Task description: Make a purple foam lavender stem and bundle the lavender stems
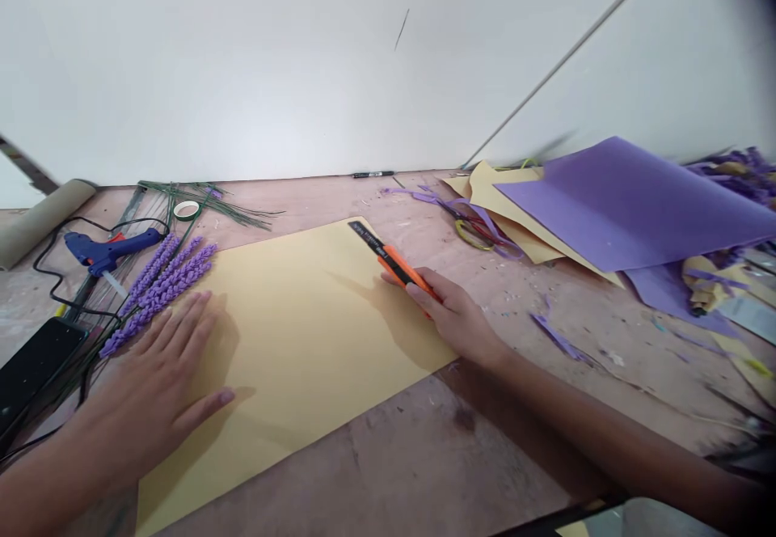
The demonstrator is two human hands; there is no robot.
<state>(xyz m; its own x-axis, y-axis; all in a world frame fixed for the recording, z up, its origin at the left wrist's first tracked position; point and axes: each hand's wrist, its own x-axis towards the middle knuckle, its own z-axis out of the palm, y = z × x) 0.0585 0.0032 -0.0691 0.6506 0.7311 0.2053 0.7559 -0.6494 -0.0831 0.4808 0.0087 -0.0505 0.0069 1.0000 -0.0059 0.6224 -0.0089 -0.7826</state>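
Observation:
A pale yellow sheet of paper (291,343) lies flat on the worktable in front of me. My left hand (170,375) rests palm down over its left side, fingers stretched out and thumb apart. Over the sheet's right part, my right hand (449,306) is closed around an orange utility knife (397,266), whose dark blade points up and to the left. Just beyond my left fingertips lie purple lavender-like flower stems (163,286), close to the sheet's left edge.
At left are a blue glue gun (109,250) with a black cord, a phone (36,367), a tape roll (187,210), green stems (224,205) and a cardboard tube (48,217). Purple sheets (643,205), scissors (476,230) and purple scraps (558,336) lie right. A pen (373,174) lies by the wall.

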